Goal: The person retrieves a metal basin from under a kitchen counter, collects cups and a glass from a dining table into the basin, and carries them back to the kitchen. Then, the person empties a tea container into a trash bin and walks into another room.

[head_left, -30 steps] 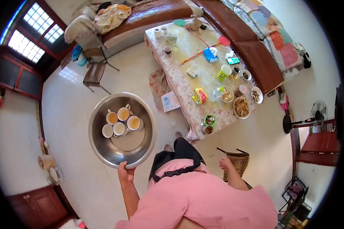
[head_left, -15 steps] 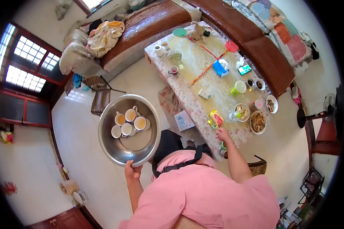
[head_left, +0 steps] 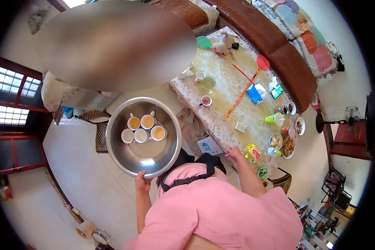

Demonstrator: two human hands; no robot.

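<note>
At its near rim a large steel basin (head_left: 166, 160) is gripped by my left hand (head_left: 143, 182), with the thumb over the edge. Several white mugs (head_left: 141, 135) stand grouped inside it; a few look amber within, the others pale. My right hand (head_left: 234, 154) is over the near edge of the table (head_left: 221, 125), fingers partly extended and nothing visible in them. Closest to it is a yellow and red snack packet (head_left: 252, 153). A small red-lined cup (head_left: 206, 100) stands at the table's left edge.
Bowls of food (head_left: 288, 147), a plastic bottle (head_left: 273, 152), a green cup (head_left: 274, 119) and a blue tissue pack (head_left: 256, 93) stand on the table. Two fly swatters (head_left: 237, 100) lie across it. A wicker stool (head_left: 101, 137) is beyond the basin. A blurred oval hides the upper left.
My right hand has moved left, away from the snack packet to the table edge. The view has turned, so the table sits farther right. My left hand still holds the basin.
</note>
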